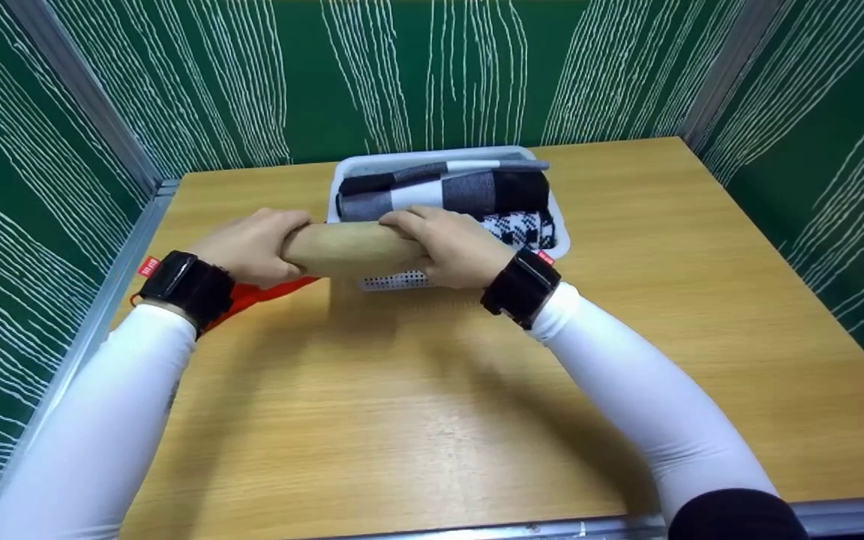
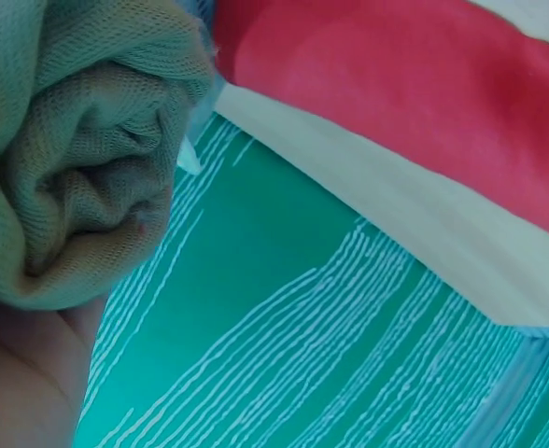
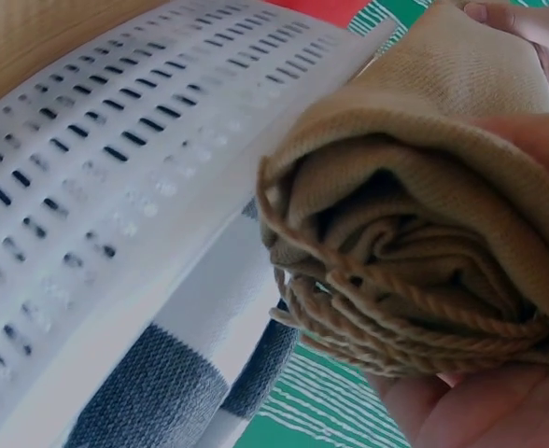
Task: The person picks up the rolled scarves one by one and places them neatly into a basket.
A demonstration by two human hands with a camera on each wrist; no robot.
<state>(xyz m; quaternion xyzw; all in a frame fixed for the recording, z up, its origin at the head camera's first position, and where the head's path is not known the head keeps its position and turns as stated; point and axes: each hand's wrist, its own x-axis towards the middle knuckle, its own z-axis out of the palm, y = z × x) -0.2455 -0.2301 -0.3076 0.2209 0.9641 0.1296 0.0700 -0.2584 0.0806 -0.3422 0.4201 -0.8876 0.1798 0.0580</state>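
Both hands hold a rolled tan scarf (image 1: 353, 249) level, just in front of a white basket (image 1: 561, 238). My left hand (image 1: 256, 244) grips its left end; my right hand (image 1: 451, 244) grips the other, thumb on the near side and fingers over the top. Twisted fringe hangs at the roll's right end (image 3: 396, 308) in the right wrist view, and its left end (image 2: 88, 187) shows coiled layers in the left wrist view. Inside the basket lie a rolled black, grey and white checked scarf (image 1: 469, 193) and a black-and-white patterned roll (image 1: 518, 227).
A red cloth (image 1: 252, 296) lies on the wooden table (image 1: 432, 405) under and beside the left wrist. Green panels with white streaks (image 1: 432, 75) wall the back and sides, joined by grey metal posts (image 1: 94, 82).
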